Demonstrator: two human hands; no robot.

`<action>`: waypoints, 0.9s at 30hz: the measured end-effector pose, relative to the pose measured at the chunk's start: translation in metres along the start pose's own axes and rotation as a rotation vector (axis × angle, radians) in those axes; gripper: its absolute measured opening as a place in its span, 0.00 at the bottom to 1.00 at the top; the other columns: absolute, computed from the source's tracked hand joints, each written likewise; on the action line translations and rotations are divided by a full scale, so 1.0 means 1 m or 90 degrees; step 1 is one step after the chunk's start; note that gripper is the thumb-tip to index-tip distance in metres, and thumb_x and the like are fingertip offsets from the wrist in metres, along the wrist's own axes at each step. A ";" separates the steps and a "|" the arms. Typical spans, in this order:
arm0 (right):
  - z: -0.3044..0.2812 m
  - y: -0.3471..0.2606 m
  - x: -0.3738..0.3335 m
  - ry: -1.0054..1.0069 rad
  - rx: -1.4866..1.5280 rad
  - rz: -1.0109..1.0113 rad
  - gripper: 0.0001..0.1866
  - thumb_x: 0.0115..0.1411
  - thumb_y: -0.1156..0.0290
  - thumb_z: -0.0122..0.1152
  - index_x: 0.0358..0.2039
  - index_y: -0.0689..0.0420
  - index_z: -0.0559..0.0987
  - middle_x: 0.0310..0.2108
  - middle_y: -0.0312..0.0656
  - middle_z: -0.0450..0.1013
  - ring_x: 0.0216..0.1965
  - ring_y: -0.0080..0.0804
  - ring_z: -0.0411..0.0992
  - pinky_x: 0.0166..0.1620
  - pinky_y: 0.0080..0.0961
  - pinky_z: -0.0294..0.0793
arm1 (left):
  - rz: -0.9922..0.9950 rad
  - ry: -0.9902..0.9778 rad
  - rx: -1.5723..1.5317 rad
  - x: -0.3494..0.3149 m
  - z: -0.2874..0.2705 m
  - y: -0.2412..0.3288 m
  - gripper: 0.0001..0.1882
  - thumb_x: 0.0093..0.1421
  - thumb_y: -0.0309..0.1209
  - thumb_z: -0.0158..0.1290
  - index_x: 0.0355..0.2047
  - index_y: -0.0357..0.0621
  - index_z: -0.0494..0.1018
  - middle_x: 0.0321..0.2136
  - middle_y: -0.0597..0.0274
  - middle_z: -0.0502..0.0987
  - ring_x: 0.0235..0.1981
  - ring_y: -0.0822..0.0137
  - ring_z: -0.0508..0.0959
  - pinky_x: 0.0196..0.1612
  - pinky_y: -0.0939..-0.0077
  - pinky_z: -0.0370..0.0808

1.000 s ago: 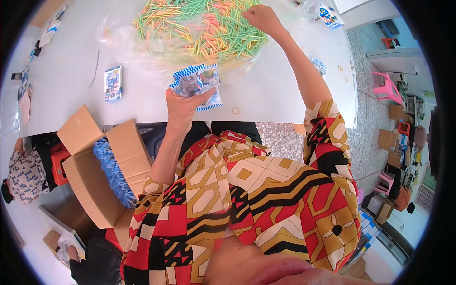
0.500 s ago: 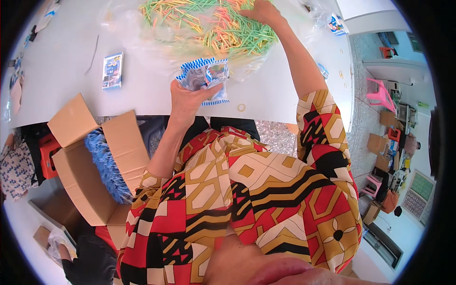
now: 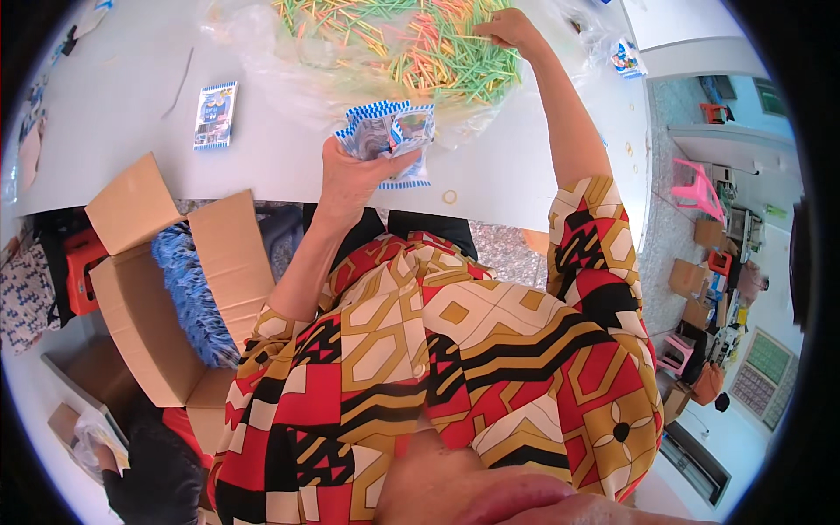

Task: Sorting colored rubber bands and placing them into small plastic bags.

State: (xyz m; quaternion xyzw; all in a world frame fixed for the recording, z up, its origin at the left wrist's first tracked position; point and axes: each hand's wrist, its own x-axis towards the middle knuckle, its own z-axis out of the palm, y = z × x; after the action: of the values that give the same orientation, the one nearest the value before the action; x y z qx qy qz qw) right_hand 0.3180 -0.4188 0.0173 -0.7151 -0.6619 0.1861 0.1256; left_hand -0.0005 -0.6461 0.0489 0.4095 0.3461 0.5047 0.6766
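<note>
My left hand [image 3: 348, 178] is closed around a bunch of clear plastic packets [image 3: 385, 131] with blue-and-white checked edges, held above the table's near side. What lies inside the packets is hard to make out. Farther off is a loose heap of thin green, yellow and pink sticks [image 3: 455, 66], spread on clear plastic sheeting [image 3: 254, 48]. My right hand [image 3: 512, 31] is over the heap's right side with its fingers drawn together. Whatever is between those fingertips is too small to tell.
A flat blue-and-white packet [image 3: 215, 115] lies on the white table [image 3: 131, 131] at left; another packet [image 3: 627, 59] is far right. A rubber band [image 3: 450, 197] lies near the front edge. Below left, an open carton [image 3: 131, 306] holds something blue and fluffy [image 3: 192, 293]. Someone's dark sleeve [image 3: 157, 472] shows lower left.
My right hand has risen a little from the stick heap and come slightly toward me, its fingers now more visible. The left hand keeps its packets. The whole view has shifted slightly.
</note>
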 end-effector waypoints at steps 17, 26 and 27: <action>-0.017 -0.020 -0.117 0.256 0.327 -0.177 0.09 0.49 0.70 0.59 0.26 0.64 0.76 0.19 0.40 0.73 0.21 0.21 0.70 0.25 0.21 0.70 | -0.016 0.026 0.038 -0.002 0.011 0.006 0.15 0.43 0.18 0.62 0.33 0.33 0.75 0.29 0.62 0.78 0.28 0.75 0.76 0.33 0.80 0.74; 0.019 0.006 -0.209 0.153 0.308 -0.156 0.09 0.54 0.73 0.59 0.35 0.61 0.76 0.25 0.33 0.73 0.25 0.14 0.68 0.30 0.15 0.71 | -0.026 -0.023 0.040 0.001 0.018 0.000 0.14 0.44 0.17 0.60 0.34 0.34 0.75 0.30 0.61 0.78 0.29 0.74 0.77 0.34 0.79 0.75; 0.034 0.011 -0.211 0.148 0.283 -0.183 0.08 0.54 0.74 0.59 0.35 0.61 0.75 0.25 0.33 0.73 0.25 0.14 0.68 0.29 0.15 0.71 | -0.032 -0.028 0.043 0.002 0.020 0.000 0.14 0.44 0.17 0.60 0.34 0.34 0.75 0.30 0.61 0.78 0.29 0.74 0.77 0.34 0.79 0.75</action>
State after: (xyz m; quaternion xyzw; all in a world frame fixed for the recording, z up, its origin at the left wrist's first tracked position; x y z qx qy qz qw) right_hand 0.3018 -0.6322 0.0028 -0.5855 -0.6805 0.2235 0.3796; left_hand 0.0176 -0.6483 0.0569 0.4342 0.3579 0.4667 0.6823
